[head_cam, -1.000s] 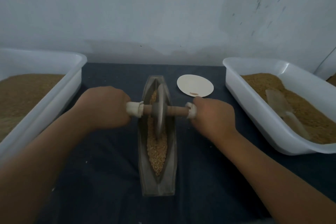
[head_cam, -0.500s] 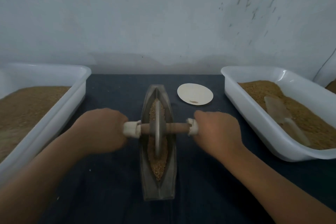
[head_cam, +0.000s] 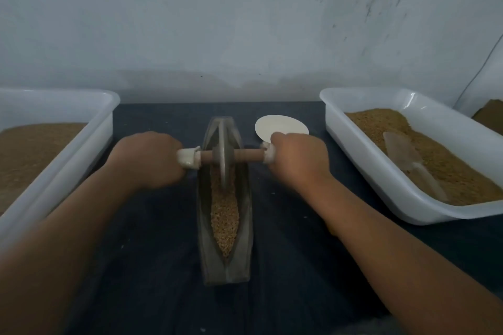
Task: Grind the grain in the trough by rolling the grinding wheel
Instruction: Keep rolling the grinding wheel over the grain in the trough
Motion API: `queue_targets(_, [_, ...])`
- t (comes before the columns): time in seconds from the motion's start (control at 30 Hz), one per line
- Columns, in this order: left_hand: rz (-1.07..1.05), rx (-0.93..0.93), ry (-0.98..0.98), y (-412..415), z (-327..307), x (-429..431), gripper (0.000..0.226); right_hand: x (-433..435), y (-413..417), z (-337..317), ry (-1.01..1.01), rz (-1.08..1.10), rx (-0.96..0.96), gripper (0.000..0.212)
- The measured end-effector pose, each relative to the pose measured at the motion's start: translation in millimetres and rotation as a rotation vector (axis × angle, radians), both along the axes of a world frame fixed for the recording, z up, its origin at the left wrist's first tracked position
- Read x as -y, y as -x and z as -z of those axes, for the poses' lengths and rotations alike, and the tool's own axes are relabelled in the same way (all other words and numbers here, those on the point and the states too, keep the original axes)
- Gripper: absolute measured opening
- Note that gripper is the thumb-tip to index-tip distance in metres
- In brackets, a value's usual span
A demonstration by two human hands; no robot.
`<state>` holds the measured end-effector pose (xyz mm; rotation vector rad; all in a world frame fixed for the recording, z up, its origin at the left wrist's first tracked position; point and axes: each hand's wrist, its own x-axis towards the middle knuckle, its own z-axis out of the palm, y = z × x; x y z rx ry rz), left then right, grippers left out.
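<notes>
A narrow boat-shaped grey trough (head_cam: 245,228) lies lengthwise on the dark cloth, with tan grain (head_cam: 224,215) along its groove. The grey grinding wheel (head_cam: 223,163) stands on edge in the far half of the trough, on a brown wooden axle with white-wrapped ends. My left hand (head_cam: 147,158) grips the left end of the axle. My right hand (head_cam: 296,160) grips the right end. The fingers are hidden under the knuckles.
A white tub (head_cam: 81,149) of brown grain stands at the left. Another white tub (head_cam: 362,160) at the right holds grain and a clear scoop (head_cam: 405,158). A small white plate (head_cam: 280,128) lies behind my right hand. A pale wall rises just beyond the table.
Both hands have pushed the axle away from me, and the wheel has rolled from the middle of the trough toward its far end. More grain shows in the near half.
</notes>
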<state>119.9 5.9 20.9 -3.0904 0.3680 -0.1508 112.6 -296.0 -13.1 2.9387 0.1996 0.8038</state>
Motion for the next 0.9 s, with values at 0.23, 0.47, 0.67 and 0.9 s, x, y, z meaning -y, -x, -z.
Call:
queue_targets(0.23, [0.078, -0.096, -0.065, 42, 3, -10, 0.019, 11, 66, -2, 0.056, -0.105, -0.001, 0.030])
queue_targets(0.47, [0.059, -0.154, -0.013, 38, 0, -10, 0.019, 10, 59, -6, 0.070, -0.116, -0.018, 0.030])
queue_targets(0.67, [-0.057, -0.089, 0.080, 5, 4, -4, 0.021, -4, -6, -11, 0.065, -0.053, 0.146, 0.043])
queue_targets(0.9, [0.011, -0.249, 0.108, 13, 1, -9, 0.019, -4, 15, -18, 0.072, -0.128, 0.124, 0.044])
